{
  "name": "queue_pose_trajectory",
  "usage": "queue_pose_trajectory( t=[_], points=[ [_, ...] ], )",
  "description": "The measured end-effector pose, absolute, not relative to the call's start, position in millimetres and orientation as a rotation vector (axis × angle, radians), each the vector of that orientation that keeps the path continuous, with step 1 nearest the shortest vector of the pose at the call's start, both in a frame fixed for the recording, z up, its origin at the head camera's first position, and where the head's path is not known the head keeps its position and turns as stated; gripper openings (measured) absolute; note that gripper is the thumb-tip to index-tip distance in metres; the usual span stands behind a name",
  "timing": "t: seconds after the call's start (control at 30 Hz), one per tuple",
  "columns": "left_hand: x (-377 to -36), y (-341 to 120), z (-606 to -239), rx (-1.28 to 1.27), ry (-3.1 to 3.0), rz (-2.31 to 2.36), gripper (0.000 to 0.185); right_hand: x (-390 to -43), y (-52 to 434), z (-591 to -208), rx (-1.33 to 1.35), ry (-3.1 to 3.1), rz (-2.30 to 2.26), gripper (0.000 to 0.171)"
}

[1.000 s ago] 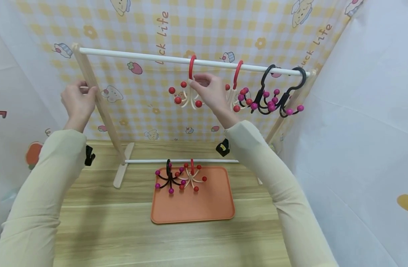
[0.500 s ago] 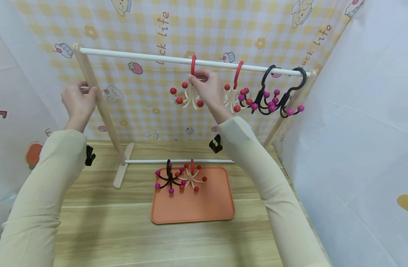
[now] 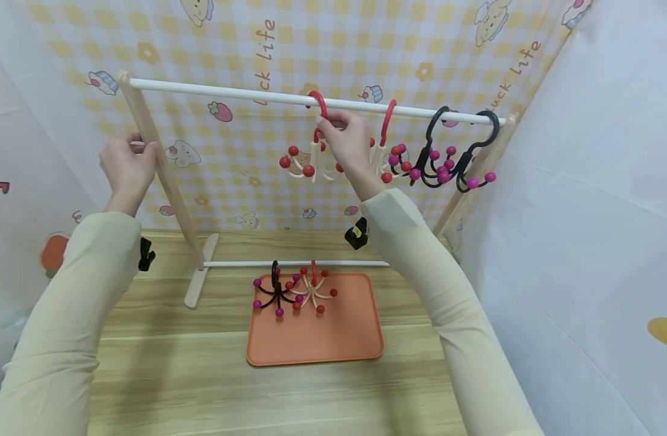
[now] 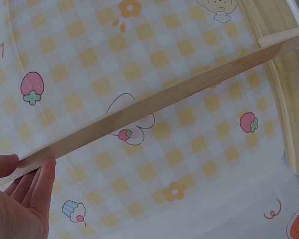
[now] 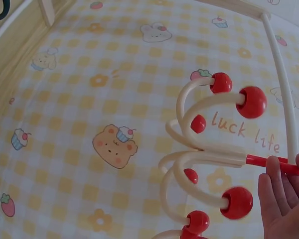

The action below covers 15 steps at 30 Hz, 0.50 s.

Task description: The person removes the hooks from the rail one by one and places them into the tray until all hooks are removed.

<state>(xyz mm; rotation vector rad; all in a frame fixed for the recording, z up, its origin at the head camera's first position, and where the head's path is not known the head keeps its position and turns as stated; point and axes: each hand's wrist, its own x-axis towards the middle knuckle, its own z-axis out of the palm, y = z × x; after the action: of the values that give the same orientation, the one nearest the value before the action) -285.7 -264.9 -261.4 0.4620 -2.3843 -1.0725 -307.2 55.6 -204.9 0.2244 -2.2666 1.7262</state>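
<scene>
My left hand (image 3: 127, 166) pinches the left wooden post (image 3: 175, 197) of a rack, its thumb and fingertips on opposite sides in the left wrist view. My right hand (image 3: 348, 142) pinches the red hook of a cream octopus-style hanger (image 3: 314, 160) with red ball tips. That hook loops over the white top rod (image 3: 219, 91). The right wrist view shows the hanger's curved arms (image 5: 189, 107) spread out from the grip. Just right of this hand hangs a second red-hooked hanger (image 3: 386, 124), partly hidden behind it. Two black hangers (image 3: 465, 163) with magenta balls hang farther right.
An orange tray (image 3: 338, 339) lies on the wooden table (image 3: 213, 387) below. A black hanger (image 3: 278, 293) and another cream hanger (image 3: 312, 292) sit at its back left. A white lower rod (image 3: 240, 263) runs behind the tray. Checked cloth (image 3: 246, 200) backs the rack.
The held hanger has turned and tilted, its hook now slanting to the right and its balls shifted. My right hand has moved slightly right and up. My left hand keeps its place on the post.
</scene>
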Motion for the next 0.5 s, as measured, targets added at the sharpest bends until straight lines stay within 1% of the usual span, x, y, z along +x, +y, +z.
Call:
queue_pose_trajectory(
  t=[0.2,0.5],
  points=[
    [-285,-265,-262,0.463,-2.393,-1.08,0.042,-303,59,-199,0.256,-2.211,1.818,0.02],
    [-285,-265,-260,0.467,-2.389,-1.069,0.041,-292,63,-183,0.325,-2.1,1.975,0.023]
  ],
)
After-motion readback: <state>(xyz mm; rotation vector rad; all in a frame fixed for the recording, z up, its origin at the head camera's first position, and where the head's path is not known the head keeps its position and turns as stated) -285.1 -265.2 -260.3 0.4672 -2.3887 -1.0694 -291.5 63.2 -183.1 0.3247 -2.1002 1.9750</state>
